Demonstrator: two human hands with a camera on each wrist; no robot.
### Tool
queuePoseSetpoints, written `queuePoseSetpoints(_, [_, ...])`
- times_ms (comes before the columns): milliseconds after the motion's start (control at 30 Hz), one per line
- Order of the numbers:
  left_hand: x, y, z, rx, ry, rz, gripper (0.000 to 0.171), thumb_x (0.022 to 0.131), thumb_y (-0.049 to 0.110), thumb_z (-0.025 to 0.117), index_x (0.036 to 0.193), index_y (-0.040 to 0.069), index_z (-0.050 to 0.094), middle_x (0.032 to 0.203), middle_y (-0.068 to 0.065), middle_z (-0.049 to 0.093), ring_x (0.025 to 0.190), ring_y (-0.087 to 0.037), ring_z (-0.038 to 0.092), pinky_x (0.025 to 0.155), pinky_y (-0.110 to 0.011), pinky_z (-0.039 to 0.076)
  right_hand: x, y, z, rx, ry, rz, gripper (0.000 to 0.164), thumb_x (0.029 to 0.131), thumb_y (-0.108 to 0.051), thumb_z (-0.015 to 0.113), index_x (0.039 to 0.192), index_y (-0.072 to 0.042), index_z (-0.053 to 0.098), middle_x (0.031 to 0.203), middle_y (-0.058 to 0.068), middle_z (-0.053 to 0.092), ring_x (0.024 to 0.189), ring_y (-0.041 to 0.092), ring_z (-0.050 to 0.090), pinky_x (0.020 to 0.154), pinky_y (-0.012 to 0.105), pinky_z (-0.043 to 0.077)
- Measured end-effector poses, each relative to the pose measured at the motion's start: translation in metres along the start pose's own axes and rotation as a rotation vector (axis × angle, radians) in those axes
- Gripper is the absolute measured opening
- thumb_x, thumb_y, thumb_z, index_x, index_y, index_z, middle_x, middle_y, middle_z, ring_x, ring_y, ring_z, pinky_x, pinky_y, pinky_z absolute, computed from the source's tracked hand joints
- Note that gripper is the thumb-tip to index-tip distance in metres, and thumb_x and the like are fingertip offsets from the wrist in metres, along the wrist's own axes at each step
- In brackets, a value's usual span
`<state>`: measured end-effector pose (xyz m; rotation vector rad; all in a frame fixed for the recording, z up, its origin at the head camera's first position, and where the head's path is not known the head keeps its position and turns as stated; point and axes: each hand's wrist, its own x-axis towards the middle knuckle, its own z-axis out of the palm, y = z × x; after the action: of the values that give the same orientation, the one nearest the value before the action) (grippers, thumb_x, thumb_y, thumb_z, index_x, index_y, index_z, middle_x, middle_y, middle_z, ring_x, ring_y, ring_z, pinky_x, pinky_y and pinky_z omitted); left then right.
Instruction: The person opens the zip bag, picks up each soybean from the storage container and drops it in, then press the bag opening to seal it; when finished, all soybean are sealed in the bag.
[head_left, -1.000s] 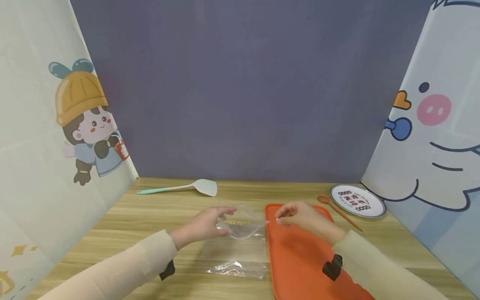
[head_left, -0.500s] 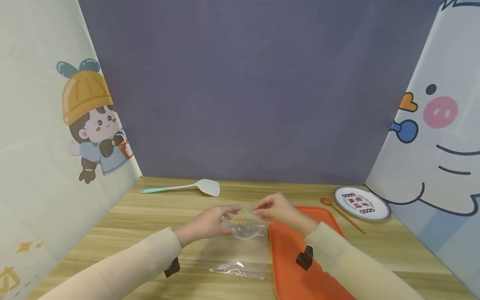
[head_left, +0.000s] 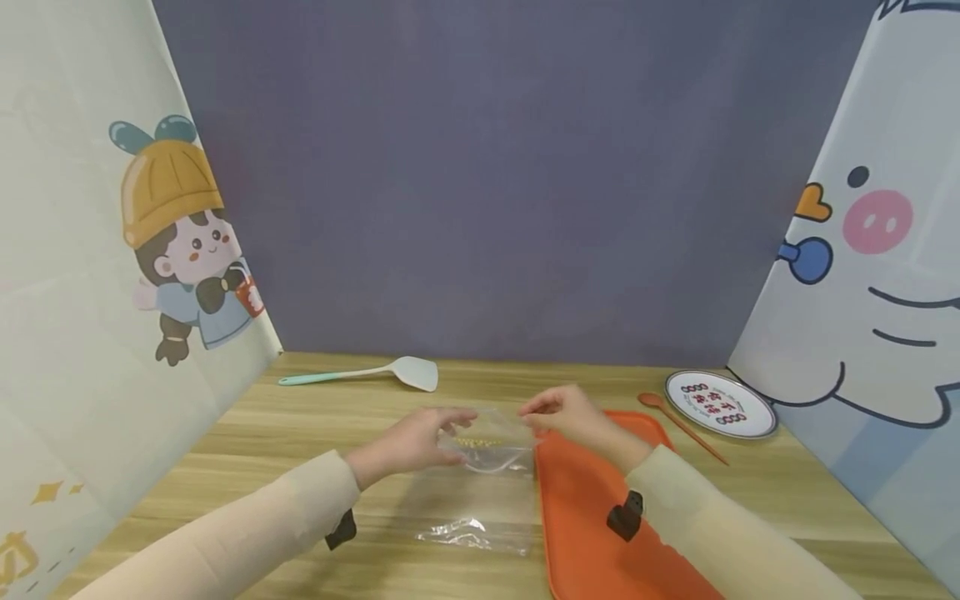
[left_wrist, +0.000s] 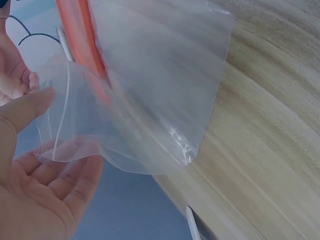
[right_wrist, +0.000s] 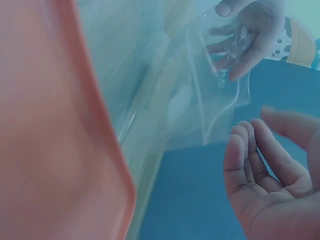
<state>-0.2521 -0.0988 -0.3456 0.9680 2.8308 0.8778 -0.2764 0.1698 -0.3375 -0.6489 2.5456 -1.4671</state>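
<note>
My left hand [head_left: 418, 442] holds a clear zip-lock bag [left_wrist: 135, 130] near its mouth, with the thumb on one side and the fingers on the other. The bag hangs towards the wooden table, its lower part spread near the surface. A row of small yellow specks [head_left: 477, 442] shows at the bag's upper part in the head view. Just right of the bag's mouth is my right hand [head_left: 573, 417]. In the right wrist view its fingers are gently bent, the thumb stands apart from them, and nothing is between.
An orange-red tray [head_left: 592, 517] lies right of the bag, under my right forearm. At the back left is a white spatula [head_left: 414, 373] with a mint handle. A red-brown spoon [head_left: 678, 423] and a printed white plate [head_left: 720, 404] lie at the back right.
My right hand came left from over the tray to the bag's mouth, then drew back slightly to the right. My left hand keeps its hold on the bag.
</note>
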Motion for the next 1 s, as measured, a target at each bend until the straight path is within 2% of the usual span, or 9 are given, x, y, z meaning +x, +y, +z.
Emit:
queuePoseSetpoints(167, [-0.003, -0.004, -0.002, -0.028, -0.013, 0.010, 0.057, 0.081, 0.014, 0.075, 0.134, 0.003, 0.054, 0.128, -0.015, 0.063, 0.107, -0.031, 0.064, 0.090, -0.045, 0.056, -0.008, 0.012, -0.005, -0.023, -0.107, 0.008, 0.045, 0.083, -0.022, 0.077, 0.119, 0.002, 0.065, 0.112, 0.017, 0.069, 0.098, 0.021, 0.065, 0.087, 0.038, 0.056])
queuePoseSetpoints(267, [-0.004, -0.007, -0.002, -0.039, -0.020, 0.018, 0.051, 0.084, 0.012, 0.072, 0.131, 0.003, 0.056, 0.128, -0.015, 0.062, 0.107, -0.031, 0.064, 0.090, -0.043, 0.057, -0.011, 0.019, -0.004, -0.048, -0.143, 0.002, 0.052, 0.079, -0.023, 0.081, 0.121, 0.002, 0.063, 0.116, 0.018, 0.067, 0.101, 0.025, 0.063, 0.086, 0.037, 0.056])
queuePoseSetpoints(333, [-0.004, -0.009, -0.002, -0.044, -0.019, 0.024, 0.046, 0.086, 0.012, 0.070, 0.130, 0.005, 0.057, 0.129, -0.013, 0.062, 0.108, -0.031, 0.064, 0.090, -0.042, 0.057, -0.011, 0.022, -0.002, -0.066, -0.124, -0.003, 0.049, 0.078, -0.022, 0.081, 0.118, 0.002, 0.065, 0.113, 0.017, 0.068, 0.100, 0.025, 0.064, 0.084, 0.035, 0.057])
queuePoseSetpoints(533, [-0.005, -0.014, -0.004, -0.044, -0.024, 0.029, 0.040, 0.090, 0.016, 0.066, 0.129, 0.008, 0.058, 0.129, -0.010, 0.062, 0.110, -0.031, 0.063, 0.091, -0.042, 0.056, -0.009, 0.030, 0.004, -0.117, 0.011, -0.025, 0.023, 0.083, -0.016, 0.076, 0.098, 0.000, 0.074, 0.096, 0.011, 0.074, 0.086, 0.016, 0.067, 0.074, 0.031, 0.057])
queuePoseSetpoints(667, [-0.006, -0.020, -0.008, -0.061, -0.004, 0.016, 0.039, 0.093, 0.024, 0.064, 0.128, 0.008, 0.059, 0.129, -0.008, 0.063, 0.111, -0.030, 0.062, 0.091, -0.042, 0.056, -0.007, 0.030, 0.005, -0.117, 0.070, -0.024, 0.020, 0.084, -0.015, 0.074, 0.098, 0.000, 0.075, 0.097, 0.012, 0.074, 0.085, 0.016, 0.068, 0.073, 0.034, 0.058])
queuePoseSetpoints(800, [-0.005, -0.028, -0.011, -0.058, 0.106, 0.028, 0.035, 0.088, 0.027, 0.070, 0.119, 0.011, 0.067, 0.120, -0.003, 0.068, 0.105, -0.023, 0.063, 0.090, -0.038, 0.055, -0.004, 0.028, 0.003, -0.083, 0.124, -0.002, 0.020, 0.086, -0.015, 0.073, 0.099, 0.000, 0.074, 0.096, 0.013, 0.074, 0.087, 0.023, 0.069, 0.074, 0.039, 0.059])
queuePoseSetpoints(933, [-0.004, -0.034, -0.012, -0.049, 0.273, 0.036, 0.020, 0.084, 0.018, 0.074, 0.103, 0.013, 0.073, 0.099, 0.001, 0.073, 0.088, -0.014, 0.065, 0.079, -0.027, 0.056, -0.001, 0.026, 0.001, -0.022, 0.154, 0.044, 0.021, 0.086, -0.016, 0.072, 0.101, -0.001, 0.074, 0.088, 0.013, 0.074, 0.086, 0.033, 0.068, 0.075, 0.047, 0.059])
queuePoseSetpoints(1000, [-0.003, -0.036, -0.012, -0.075, 0.340, 0.025, 0.017, 0.083, 0.014, 0.075, 0.100, 0.012, 0.073, 0.091, 0.002, 0.073, 0.080, -0.011, 0.065, 0.074, -0.023, 0.056, 0.001, 0.026, 0.001, -0.005, 0.162, 0.055, 0.022, 0.087, -0.017, 0.072, 0.102, -0.001, 0.074, 0.086, 0.012, 0.074, 0.085, 0.035, 0.067, 0.074, 0.047, 0.058])
